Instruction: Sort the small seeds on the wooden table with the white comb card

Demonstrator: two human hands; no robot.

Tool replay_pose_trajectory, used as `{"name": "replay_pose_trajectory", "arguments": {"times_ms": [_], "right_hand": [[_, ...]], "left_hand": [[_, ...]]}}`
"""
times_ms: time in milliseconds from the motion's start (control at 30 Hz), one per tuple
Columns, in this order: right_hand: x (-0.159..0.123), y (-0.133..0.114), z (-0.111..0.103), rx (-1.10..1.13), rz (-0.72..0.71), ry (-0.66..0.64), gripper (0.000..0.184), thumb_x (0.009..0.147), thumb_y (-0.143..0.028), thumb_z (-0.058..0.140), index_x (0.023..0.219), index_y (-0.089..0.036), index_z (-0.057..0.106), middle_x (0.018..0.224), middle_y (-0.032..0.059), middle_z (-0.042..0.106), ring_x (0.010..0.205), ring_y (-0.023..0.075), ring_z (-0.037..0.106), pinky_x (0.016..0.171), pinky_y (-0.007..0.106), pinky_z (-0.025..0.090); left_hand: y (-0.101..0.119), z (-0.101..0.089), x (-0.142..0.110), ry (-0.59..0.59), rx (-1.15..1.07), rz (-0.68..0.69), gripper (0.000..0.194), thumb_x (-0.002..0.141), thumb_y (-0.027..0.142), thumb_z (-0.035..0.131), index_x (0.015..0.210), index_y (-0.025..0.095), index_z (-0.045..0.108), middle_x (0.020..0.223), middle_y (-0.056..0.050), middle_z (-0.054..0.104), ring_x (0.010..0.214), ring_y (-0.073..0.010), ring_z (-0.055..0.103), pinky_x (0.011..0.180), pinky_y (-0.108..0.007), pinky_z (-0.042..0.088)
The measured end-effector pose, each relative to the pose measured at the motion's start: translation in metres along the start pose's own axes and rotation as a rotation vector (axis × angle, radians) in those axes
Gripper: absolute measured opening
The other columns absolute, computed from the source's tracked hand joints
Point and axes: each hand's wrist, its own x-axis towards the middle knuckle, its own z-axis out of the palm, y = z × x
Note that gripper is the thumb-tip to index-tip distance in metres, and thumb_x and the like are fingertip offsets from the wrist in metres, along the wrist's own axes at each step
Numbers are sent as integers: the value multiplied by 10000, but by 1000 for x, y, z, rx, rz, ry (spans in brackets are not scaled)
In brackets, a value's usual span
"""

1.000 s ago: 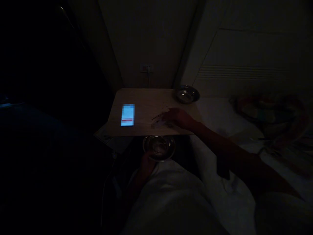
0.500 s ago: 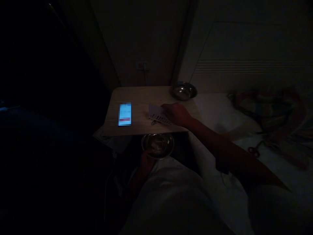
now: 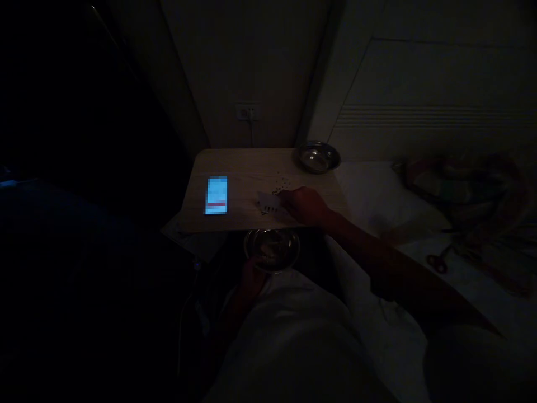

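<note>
My right hand [image 3: 305,205] is closed on the edge of a white card [image 3: 268,202] with dark print, held low over the wooden tabletop [image 3: 241,162]. Small dark bits [image 3: 280,183], like seeds or grains, lie scattered on the wood behind the card, and a few show at its lower left. Below the table's front edge, my left hand [image 3: 253,274] grips the left rim of a shiny metal bowl [image 3: 272,252] above my lap. The bowl's inside is too dim to make out.
A lit phone [image 3: 216,195] lies on the table's left side. A second metal bowl [image 3: 319,158] stands at the back right corner. Behind is a wall socket [image 3: 247,112] with a plugged-in cable. Scissors [image 3: 437,263] and striped cloth [image 3: 461,173] lie on the white surface at right.
My right hand has moved slightly down and toward me with the card, uncovering more of the scattered dark bits behind it. My left hand and the bowl stay nearly where they were.
</note>
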Motion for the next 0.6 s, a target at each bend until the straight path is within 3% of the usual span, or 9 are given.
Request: {"name": "replay_pose_trajectory", "arguments": {"times_ms": [233,333,467,600], "right_hand": [[-1,-2,-2,-54,-12,-12,380,865,-290,438,1195,-205,606,972,132,706,852,256,650,668,292,380],[0,-4,-2,-68,-27,-11,388,856,-275,445,1204,-212,603,987,138,703,855,260,653,664,295,382],[0,-7,-3,-58,-47,-11,386,857,-270,442,1203,-224,608,1025,133,701,878,265,654,681,301,394],[0,-9,-4,-58,-54,-5,375,860,-266,436,1185,-224,619,1019,127,704,885,264,653,685,302,398]], "left_hand": [[-3,1,-3,74,35,87,263,623,417,755,744,203,660,840,-60,739,909,-265,669,803,-402,516],[-6,-1,-6,126,61,137,385,456,312,854,769,204,656,875,-45,737,947,-274,653,856,-397,492],[0,2,-7,68,60,107,254,629,393,762,780,210,672,869,-60,739,917,-273,664,815,-415,511],[7,0,-12,64,121,172,281,599,338,796,824,218,677,862,-56,736,941,-275,658,840,-411,503]]}}
